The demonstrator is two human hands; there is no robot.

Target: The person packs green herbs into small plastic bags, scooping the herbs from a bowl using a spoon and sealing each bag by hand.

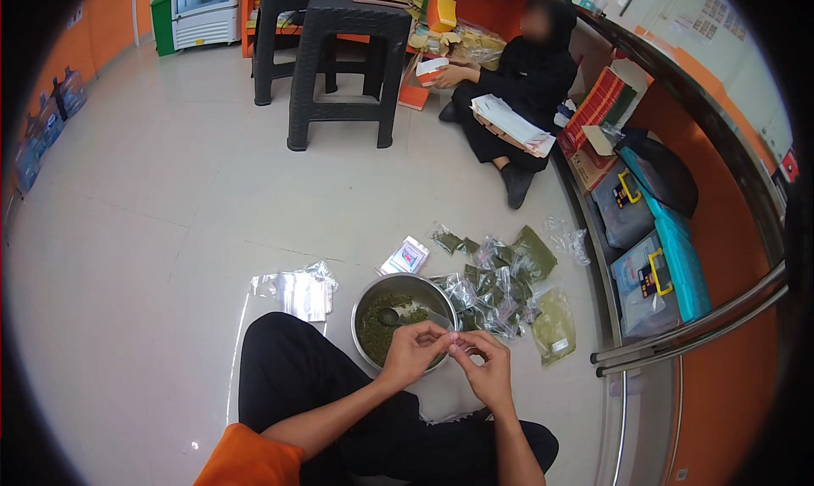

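The left hand [413, 350] and the right hand [487, 371] meet above the near right edge of a round, silver-coloured metal bowl [434, 297], their thumbs and forefingers pressed together on a small piece of clear, thin plastic [440, 320] — it shows just past the left fingertips, over the bowl, though the fingers cover too much of it to tell its full shape. The bowl sits on the glossy pale tiled floor [170, 223], just in front of the person's crossed legs in black trousers [292, 376]. Moist, dark green chopped matter [370, 327] coats its bottom, and a dark, round-headed spoon [388, 316] rests in it. To the left of the bowl lies a pile of flat, clear plastic bags [307, 295]; just beyond it, a white packet with blue and red print [404, 255]. On the right is a loose heap of clear plastic pouches with green filling [487, 284], with a larger, flat, pale green bag [555, 327] at its near right edge. Farther off, a person dressed in black [543, 75] sits on the floor, holding a small orange-and-white box [432, 71] — white papers [511, 125] lie across their lap
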